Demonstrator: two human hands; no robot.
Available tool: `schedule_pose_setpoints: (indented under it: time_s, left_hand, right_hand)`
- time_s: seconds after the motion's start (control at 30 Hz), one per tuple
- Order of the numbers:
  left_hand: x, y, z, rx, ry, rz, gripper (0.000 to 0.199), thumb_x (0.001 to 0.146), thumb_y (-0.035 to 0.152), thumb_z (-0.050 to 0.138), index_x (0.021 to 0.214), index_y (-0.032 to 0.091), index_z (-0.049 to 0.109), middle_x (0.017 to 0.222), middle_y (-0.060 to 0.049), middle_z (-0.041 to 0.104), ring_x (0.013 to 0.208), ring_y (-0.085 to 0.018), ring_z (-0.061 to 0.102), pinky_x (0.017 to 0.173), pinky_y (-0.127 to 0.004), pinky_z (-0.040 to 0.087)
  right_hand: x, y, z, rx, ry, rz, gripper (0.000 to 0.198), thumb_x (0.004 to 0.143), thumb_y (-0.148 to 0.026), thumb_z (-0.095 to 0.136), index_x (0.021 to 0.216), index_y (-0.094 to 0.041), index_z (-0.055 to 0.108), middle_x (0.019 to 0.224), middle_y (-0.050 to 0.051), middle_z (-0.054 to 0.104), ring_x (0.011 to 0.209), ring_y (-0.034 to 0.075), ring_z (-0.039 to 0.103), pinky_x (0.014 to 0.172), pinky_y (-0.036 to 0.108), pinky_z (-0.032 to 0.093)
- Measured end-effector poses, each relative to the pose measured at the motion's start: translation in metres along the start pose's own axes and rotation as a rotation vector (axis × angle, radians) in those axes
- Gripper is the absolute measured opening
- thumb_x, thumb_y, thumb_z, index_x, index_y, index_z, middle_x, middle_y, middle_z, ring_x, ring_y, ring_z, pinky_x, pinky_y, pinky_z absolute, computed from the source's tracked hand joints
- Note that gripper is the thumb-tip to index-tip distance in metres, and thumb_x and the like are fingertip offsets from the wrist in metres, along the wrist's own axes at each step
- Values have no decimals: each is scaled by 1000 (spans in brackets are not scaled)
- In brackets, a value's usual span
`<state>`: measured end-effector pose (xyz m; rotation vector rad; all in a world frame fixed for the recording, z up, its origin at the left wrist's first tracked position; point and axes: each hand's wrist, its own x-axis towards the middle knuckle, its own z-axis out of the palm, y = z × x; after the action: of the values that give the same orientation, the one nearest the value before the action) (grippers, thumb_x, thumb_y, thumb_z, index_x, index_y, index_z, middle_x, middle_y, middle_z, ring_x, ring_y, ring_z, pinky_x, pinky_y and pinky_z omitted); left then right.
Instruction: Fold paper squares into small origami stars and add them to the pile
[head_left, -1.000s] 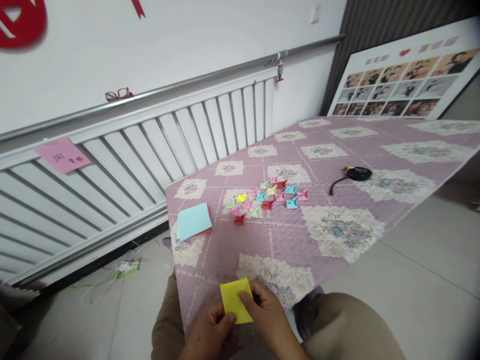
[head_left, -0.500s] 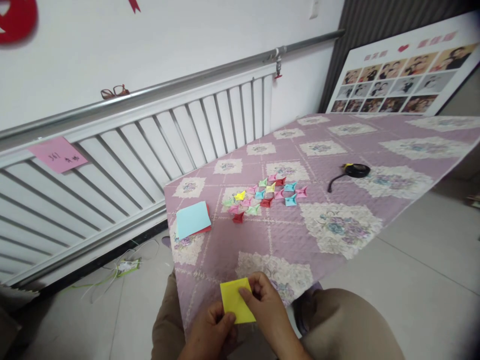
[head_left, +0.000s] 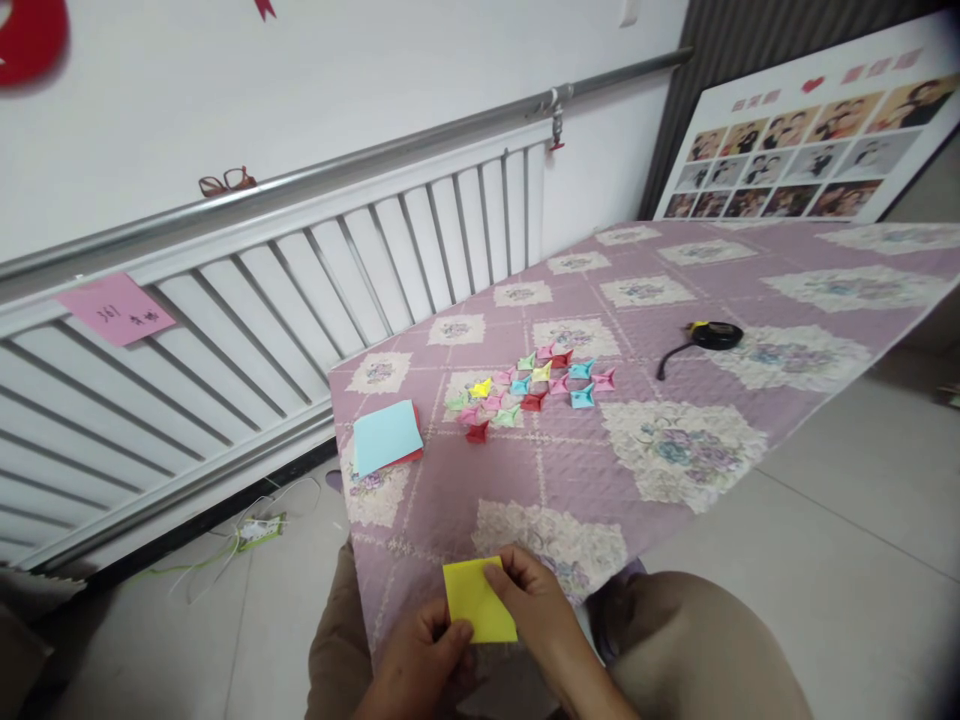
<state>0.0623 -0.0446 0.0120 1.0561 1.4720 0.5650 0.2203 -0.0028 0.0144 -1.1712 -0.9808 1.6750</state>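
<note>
A square sheet of yellow paper (head_left: 480,605) is held up between both hands at the near edge of the table. My left hand (head_left: 431,650) pinches its lower left corner, thumb on top. Along the right side, my right hand (head_left: 532,600) grips the sheet, its thumb near the upper right corner. The fingers behind the paper are hidden. Beyond the hands lie several small folded paper pieces (head_left: 532,402) in red, pink, blue, green and yellow. To their left is a stack of paper (head_left: 388,440), light blue on top with red showing beneath.
The table has a purple flowered cloth (head_left: 450,490). A black tape measure (head_left: 716,335) with a strap lies to the right. A white radiator (head_left: 300,290) runs along the left, with glasses (head_left: 227,182) on its pipe. A photo board (head_left: 810,150) stands at the back right.
The yellow paper has shifted very slightly right, and my right thumb now sits a little higher, closer to its upper right corner. Both hands keep hold of it.
</note>
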Motion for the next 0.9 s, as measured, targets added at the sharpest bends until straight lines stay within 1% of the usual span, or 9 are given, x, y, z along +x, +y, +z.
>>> schedule_pose_setpoints:
  time_s: [0.17, 0.27, 0.4, 0.5, 0.6, 0.77, 0.9]
  left_hand:
    - [0, 6, -2, 128, 62, 119, 30, 76, 44, 55, 72, 14, 59, 70, -3, 58, 66, -17, 51, 61, -27, 39]
    - [-1, 7, -3, 213, 86, 142, 25, 77, 37, 52, 73, 14, 59, 75, -4, 59, 72, -19, 52, 66, -27, 40]
    - [0, 4, -3, 258, 105, 139, 21, 79, 33, 50, 74, 15, 60, 76, -4, 60, 74, -19, 53, 69, -28, 40]
    - [-1, 3, -3, 260, 104, 132, 19, 79, 30, 50, 72, 15, 59, 75, -3, 60, 72, -18, 52, 67, -27, 39]
    - [-5, 7, -3, 234, 105, 128, 16, 77, 27, 50, 72, 15, 58, 72, -2, 59, 69, -17, 51, 62, -25, 37]
    - [-11, 12, -4, 165, 74, 127, 13, 75, 25, 48, 70, 16, 57, 67, 1, 58, 65, -14, 51, 59, -24, 36]
    - [-12, 9, -8, 140, 85, 133, 11, 73, 24, 48, 66, 17, 53, 63, 1, 57, 62, -14, 50, 58, -24, 35]
  right_hand:
    - [1, 1, 0, -74, 16, -15, 31, 73, -52, 53, 66, -23, 46, 55, -6, 45, 48, 10, 42, 45, 22, 33]
    - [2, 3, 0, -141, 28, -50, 30, 76, -52, 49, 68, -23, 46, 58, -6, 44, 50, 11, 42, 46, 23, 34]
    - [2, 7, 0, -333, 90, -163, 28, 82, -49, 42, 71, -24, 48, 62, -3, 49, 56, 14, 47, 50, 25, 37]
    - [1, 8, 2, -494, 171, -268, 27, 85, -46, 39, 75, -24, 50, 64, -1, 54, 59, 16, 52, 53, 27, 40]
    - [-1, 8, 3, -600, 227, -345, 25, 87, -44, 38, 79, -24, 50, 65, 0, 57, 60, 18, 55, 55, 28, 41]
    - [-1, 8, 6, -693, 270, -402, 23, 88, -43, 38, 80, -25, 49, 67, 1, 60, 61, 19, 58, 57, 29, 42]
    - [2, 9, 11, -725, 268, -416, 22, 87, -43, 39, 80, -25, 48, 65, 1, 60, 58, 18, 58, 55, 29, 41]
